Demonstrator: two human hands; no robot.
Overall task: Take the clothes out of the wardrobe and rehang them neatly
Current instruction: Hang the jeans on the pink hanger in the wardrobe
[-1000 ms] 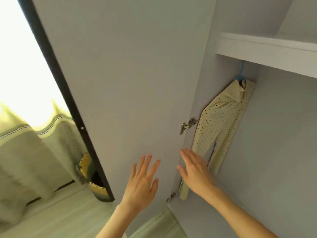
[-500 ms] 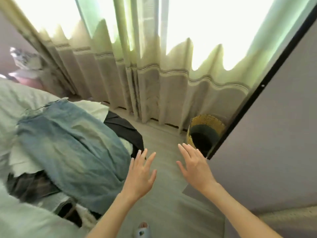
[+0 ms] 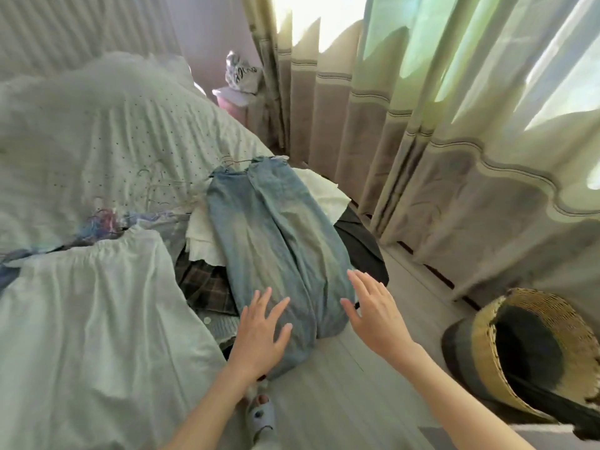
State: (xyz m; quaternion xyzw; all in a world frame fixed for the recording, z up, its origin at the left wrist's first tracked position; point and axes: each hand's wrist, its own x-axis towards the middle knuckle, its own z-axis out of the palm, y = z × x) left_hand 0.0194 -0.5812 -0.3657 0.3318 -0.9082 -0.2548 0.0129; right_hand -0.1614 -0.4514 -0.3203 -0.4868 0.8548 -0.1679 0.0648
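A pair of faded blue jeans (image 3: 276,241) lies lengthwise on top of a pile of clothes at the bed's edge, its lower end hanging toward the floor. Under it show a white garment (image 3: 207,235), a dark plaid piece (image 3: 204,284) and a black garment (image 3: 360,245). A white dress (image 3: 87,306) is spread on the bed at the left. My left hand (image 3: 259,332) hovers with spread fingers over the jeans' lower left part. My right hand (image 3: 373,310) is open beside the jeans' right edge. Neither hand holds anything. The wardrobe is out of view.
The bed (image 3: 97,141) with pale dotted bedding fills the left. Long curtains (image 3: 438,141) hang along the right. A woven basket (image 3: 532,352) stands on the floor at the lower right. A pink bedside stand (image 3: 230,99) with a bag sits far back. My slippered foot (image 3: 259,414) is below.
The view has swung from the wardrobe's interior and door leftward to the bed. Both open hands have come over the jeans on the clothes pile.
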